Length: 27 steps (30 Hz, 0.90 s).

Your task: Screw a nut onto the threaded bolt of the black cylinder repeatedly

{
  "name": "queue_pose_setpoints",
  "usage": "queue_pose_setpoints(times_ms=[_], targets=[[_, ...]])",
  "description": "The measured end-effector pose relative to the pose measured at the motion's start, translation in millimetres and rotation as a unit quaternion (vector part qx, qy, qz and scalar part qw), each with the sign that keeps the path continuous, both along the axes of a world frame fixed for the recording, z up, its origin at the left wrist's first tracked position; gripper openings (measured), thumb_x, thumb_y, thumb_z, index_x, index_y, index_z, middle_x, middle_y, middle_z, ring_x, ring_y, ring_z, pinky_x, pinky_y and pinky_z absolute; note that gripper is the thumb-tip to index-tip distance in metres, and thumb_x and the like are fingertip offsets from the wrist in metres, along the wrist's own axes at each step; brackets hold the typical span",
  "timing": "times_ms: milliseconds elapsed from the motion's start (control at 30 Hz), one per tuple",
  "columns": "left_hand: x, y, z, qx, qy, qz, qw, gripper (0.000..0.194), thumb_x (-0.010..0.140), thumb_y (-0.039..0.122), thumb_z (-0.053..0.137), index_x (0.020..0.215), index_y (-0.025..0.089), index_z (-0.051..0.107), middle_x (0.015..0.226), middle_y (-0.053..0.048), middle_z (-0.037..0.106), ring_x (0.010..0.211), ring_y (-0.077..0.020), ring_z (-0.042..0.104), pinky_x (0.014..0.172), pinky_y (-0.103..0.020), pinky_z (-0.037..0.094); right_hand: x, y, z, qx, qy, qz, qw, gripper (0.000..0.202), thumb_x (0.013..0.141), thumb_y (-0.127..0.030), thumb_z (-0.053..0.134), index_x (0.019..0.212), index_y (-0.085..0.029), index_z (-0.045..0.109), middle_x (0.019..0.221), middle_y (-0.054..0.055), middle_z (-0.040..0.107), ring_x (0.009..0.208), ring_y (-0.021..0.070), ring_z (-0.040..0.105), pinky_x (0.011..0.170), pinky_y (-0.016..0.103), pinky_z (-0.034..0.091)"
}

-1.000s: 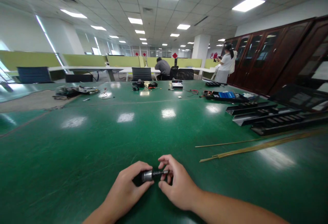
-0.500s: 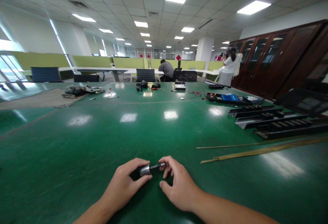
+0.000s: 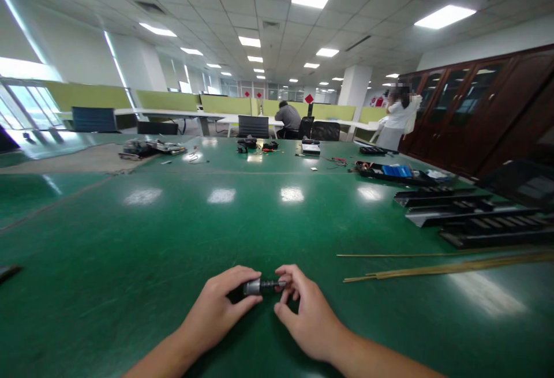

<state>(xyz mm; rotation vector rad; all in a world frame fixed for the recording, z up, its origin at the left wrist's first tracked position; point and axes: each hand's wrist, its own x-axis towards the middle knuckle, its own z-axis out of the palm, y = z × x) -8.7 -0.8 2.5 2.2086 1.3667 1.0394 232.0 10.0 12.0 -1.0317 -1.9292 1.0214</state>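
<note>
A small silver metal cylinder with a thin dark ribbed shaft point(image 3: 269, 284), like a small motor, lies sideways just above the table. My left hand point(image 3: 223, 303) grips the cylinder between thumb and fingers. The shaft points right, its tip reaching the curled fingers of my right hand point(image 3: 305, 311). That hand's thumb stands apart from its fingers; whether a fingertip presses on the shaft I cannot tell.
On the green table point(image 3: 173, 234), thin brass-coloured rods point(image 3: 411, 271) lie right, before black metal channels point(image 3: 476, 213). Behind them sits a black tray with blue parts point(image 3: 396, 171). Electronics point(image 3: 149, 148) lie far left. Two people are in the background.
The view has swung slightly left, so the surroundings appear shifted right. A dark object's end has come into view at the left edge. Both hands keep nearly the same pose around the part.
</note>
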Motion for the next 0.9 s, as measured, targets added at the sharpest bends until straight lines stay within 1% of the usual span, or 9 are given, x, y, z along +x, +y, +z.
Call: queue_pose_setpoints(times_ms=[167,300,367,467,567,633,900], targets=[[2.4,0.5,-1.2,0.031,-0.008,-0.015,0.999,0.034,0.087,0.027,0.075,0.119,0.03,0.065,0.109,0.0,0.072,0.1,-0.0142,0.069,0.09,-0.026,0.055,-1.2,1.2,1.2,-0.016,0.004,0.011,1.0,0.049,0.082,-0.01,0.066,0.128,-0.027,0.056,0.103,0.0,0.068,0.084,0.0156,0.065,0.083,0.03,0.048],[5.1,4.3,-1.9,0.085,-0.013,-0.04,0.996,0.038,0.086,0.024,0.076,0.121,0.029,0.065,0.11,-0.002,0.072,0.1,-0.0148,0.07,0.09,-0.026,0.057,-4.3,4.1,3.4,-0.017,0.009,0.005,1.0,0.04,0.082,-0.012,0.068,0.119,-0.025,0.062,0.099,0.0,0.069,0.08,0.0152,0.063,0.076,0.028,0.047],[5.3,8.2,-1.8,0.095,-0.018,-0.043,0.994,0.037,0.086,0.023,0.076,0.121,0.028,0.066,0.109,-0.003,0.073,0.1,-0.0151,0.07,0.089,-0.026,0.057,-5.8,6.2,4.8,-0.027,0.021,-0.001,0.999,0.037,0.082,-0.012,0.067,0.117,-0.024,0.064,0.096,-0.001,0.069,0.076,0.0146,0.062,0.071,0.026,0.046],[3.8,12.8,-1.6,0.082,-0.019,-0.041,0.996,0.034,0.086,0.022,0.075,0.119,0.026,0.068,0.108,-0.004,0.073,0.099,-0.016,0.07,0.088,-0.027,0.058,-7.2,9.6,7.4,-0.049,0.033,-0.006,0.998,0.032,0.083,-0.013,0.066,0.113,-0.022,0.067,0.092,0.0,0.069,0.073,0.0143,0.06,0.067,0.025,0.045],[2.8,13.7,-1.2,0.066,-0.017,-0.049,0.996,0.032,0.086,0.02,0.075,0.117,0.025,0.069,0.107,-0.006,0.073,0.099,-0.0172,0.07,0.089,-0.028,0.058,-7.6,12.0,10.2,-0.056,0.021,-0.009,0.998,0.019,0.085,-0.014,0.065,0.101,-0.021,0.071,0.084,-0.001,0.069,0.073,0.015,0.059,0.068,0.026,0.043],[3.1,12.4,-1.1,0.062,-0.019,-0.053,0.996,0.031,0.086,0.02,0.075,0.116,0.025,0.07,0.107,-0.006,0.073,0.099,-0.0175,0.071,0.088,-0.028,0.059,-7.9,12.9,11.1,-0.06,0.012,-0.013,0.998,0.015,0.085,-0.015,0.066,0.098,-0.022,0.073,0.083,-0.001,0.069,0.074,0.0154,0.059,0.067,0.026,0.042],[6.5,5.4,-1.8,0.062,-0.023,-0.047,0.997,0.034,0.084,0.023,0.077,0.117,0.027,0.069,0.108,-0.004,0.074,0.099,-0.0165,0.07,0.09,-0.028,0.058,-8.3,13.4,1.1,-0.082,0.016,-0.005,0.996,0.01,0.085,-0.018,0.069,0.094,-0.02,0.073,0.083,0.0,0.07,0.076,0.0172,0.061,0.068,0.026,0.043]])
